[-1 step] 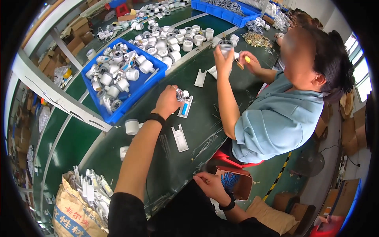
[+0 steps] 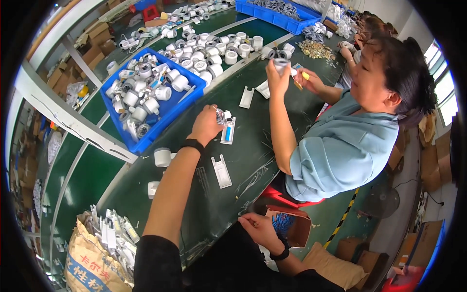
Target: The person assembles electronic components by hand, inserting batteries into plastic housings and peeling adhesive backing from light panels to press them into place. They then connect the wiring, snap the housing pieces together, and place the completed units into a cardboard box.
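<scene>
My left hand [image 2: 206, 125] is closed round a round lamp head with a clear lens [image 2: 221, 117], low over the table. Joined to it or just beside it lies a narrow white plastic housing [image 2: 227, 131] with a blue cylindrical cell in it; the fingers hide the join. Nearer to me rests a white housing piece with a forked end [image 2: 222, 171]. By the table's front edge, my right hand [image 2: 260, 229] lies on my dark clothing, its fingers loosely bent and nothing visible in them. White cup-shaped lamp heads [image 2: 163, 156] stand left of my left forearm.
A blue crate [image 2: 197, 92] of lamp heads stands beyond my left hand, with a heap of lamp heads [image 2: 231, 56] behind it. At right, a co-worker [image 2: 340, 141] holds a lamp head and a yellow-handled tool. A sack [image 2: 92, 258] of white housings stands lower left.
The co-worker's hands and the lamp head in them have shifted slightly. The housing by my left hand has turned a little. My right hand stays in place.
</scene>
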Available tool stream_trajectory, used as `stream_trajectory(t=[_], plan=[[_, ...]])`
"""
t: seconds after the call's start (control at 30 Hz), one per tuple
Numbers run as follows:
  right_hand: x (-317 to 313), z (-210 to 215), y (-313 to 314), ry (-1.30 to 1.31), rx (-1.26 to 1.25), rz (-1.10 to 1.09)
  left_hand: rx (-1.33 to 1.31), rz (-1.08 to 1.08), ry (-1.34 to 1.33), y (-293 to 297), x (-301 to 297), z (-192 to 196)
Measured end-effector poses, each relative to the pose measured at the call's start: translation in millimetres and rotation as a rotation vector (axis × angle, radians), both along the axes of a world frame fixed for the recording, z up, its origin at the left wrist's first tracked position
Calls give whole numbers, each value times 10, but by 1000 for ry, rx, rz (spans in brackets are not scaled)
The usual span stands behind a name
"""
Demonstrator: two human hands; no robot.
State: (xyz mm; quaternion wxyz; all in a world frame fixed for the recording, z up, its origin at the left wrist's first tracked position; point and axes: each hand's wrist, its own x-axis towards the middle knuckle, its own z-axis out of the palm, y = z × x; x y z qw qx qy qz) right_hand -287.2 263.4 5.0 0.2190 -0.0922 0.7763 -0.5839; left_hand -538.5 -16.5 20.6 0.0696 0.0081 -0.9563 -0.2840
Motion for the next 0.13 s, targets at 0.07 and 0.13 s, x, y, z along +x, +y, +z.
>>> stream_trajectory(t=[0.07,0.13], plan=[[18,28,15,-53,41,-16,-29,85,-32,-1,-49,-3],[14,-45,58,47,60,33,-50,76,-91,-36,-70,71]])
